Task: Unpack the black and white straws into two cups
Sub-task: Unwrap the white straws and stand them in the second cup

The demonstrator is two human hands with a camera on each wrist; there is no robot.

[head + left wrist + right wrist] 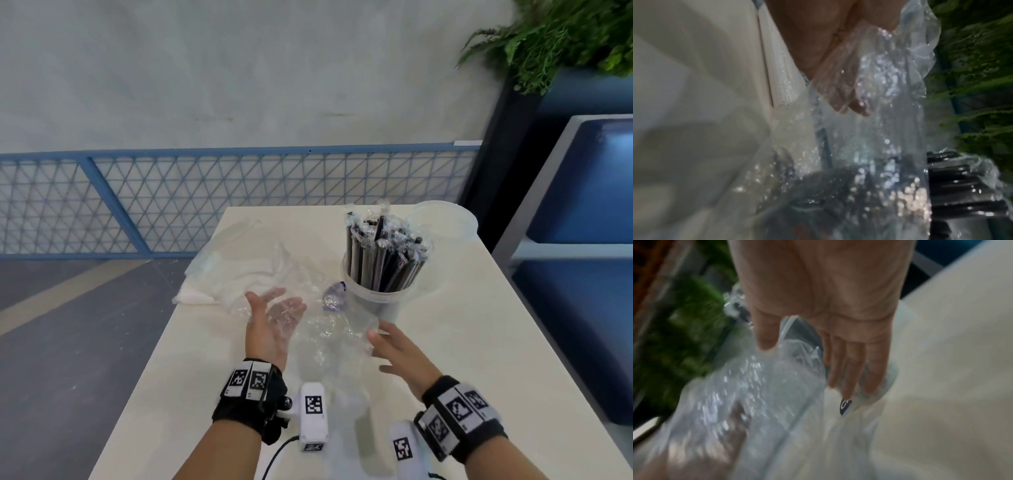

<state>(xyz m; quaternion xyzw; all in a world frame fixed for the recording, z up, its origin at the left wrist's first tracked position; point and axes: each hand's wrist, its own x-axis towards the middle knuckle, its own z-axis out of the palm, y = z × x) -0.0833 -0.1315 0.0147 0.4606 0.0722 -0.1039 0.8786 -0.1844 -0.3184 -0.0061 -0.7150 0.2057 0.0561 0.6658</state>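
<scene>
The table (pixel 479 342) carries everything. Toward its left edge lies the pack of white straws (pixel 212 281), not yet unpacked. Near the middle the empty plastic bag (pixel 329 335) is stretched between both hands, probably to move it out of the way. The cup (pixel 376 294) toward the far right corner holds the black straws (pixel 383 260) upright; the second cup (pixel 442 219) behind it seems empty. The left hand (pixel 270 325) and the right hand (pixel 394 353) are both spread wide, fingers straight against the bag.
</scene>
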